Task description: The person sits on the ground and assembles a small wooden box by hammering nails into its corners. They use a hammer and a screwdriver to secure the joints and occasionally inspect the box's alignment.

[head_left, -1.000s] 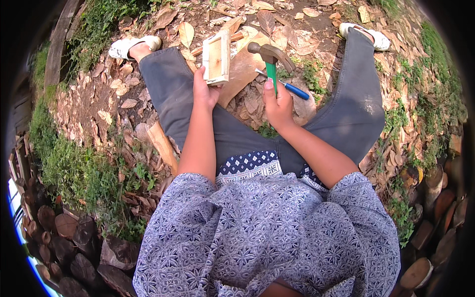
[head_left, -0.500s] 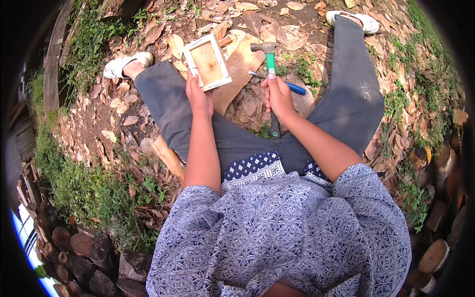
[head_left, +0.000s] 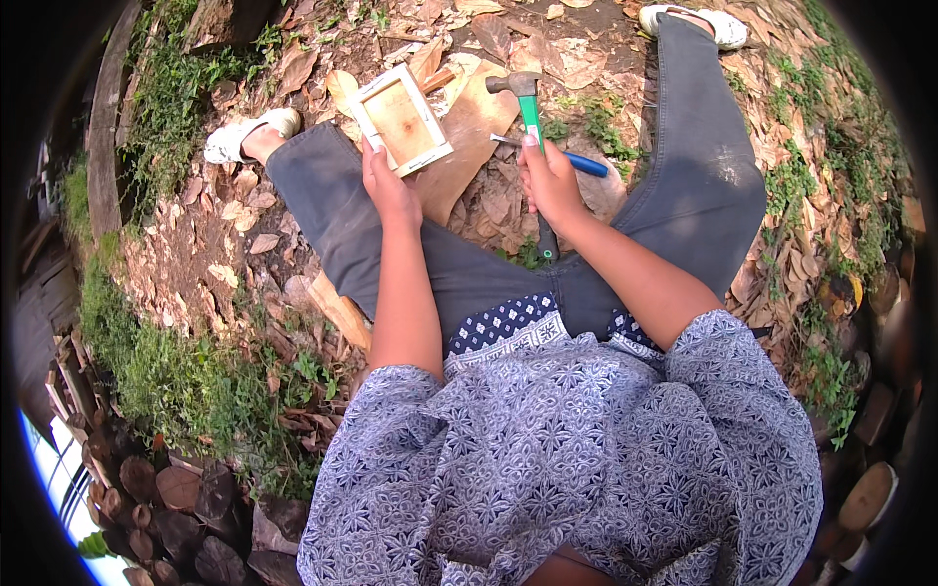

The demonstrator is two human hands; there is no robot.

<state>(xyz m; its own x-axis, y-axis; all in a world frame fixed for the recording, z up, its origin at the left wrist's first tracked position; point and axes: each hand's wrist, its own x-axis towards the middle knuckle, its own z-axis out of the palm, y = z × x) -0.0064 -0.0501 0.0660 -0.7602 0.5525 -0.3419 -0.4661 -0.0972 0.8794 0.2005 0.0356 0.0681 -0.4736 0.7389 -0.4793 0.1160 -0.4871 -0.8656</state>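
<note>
Rotated since a second ago, the backed wooden frame [head_left: 402,121] is gripped by its near side in the left hand [head_left: 394,192], so could twist if knocked; apart, the right hand [head_left: 553,186] clasps a claw hammer [head_left: 529,107].

A small, shallow wooden frame [head_left: 401,117] is held up with its open side showing: pale raised rim, tan panel inside, brownish blotch near the middle. It's tilted a bit, top leaning left. Just right of it, a claw hammer [head_left: 530,109] is gripped mid-handle, worn metal head uppermost, bright green shaft, darker butt pointing down.
</note>
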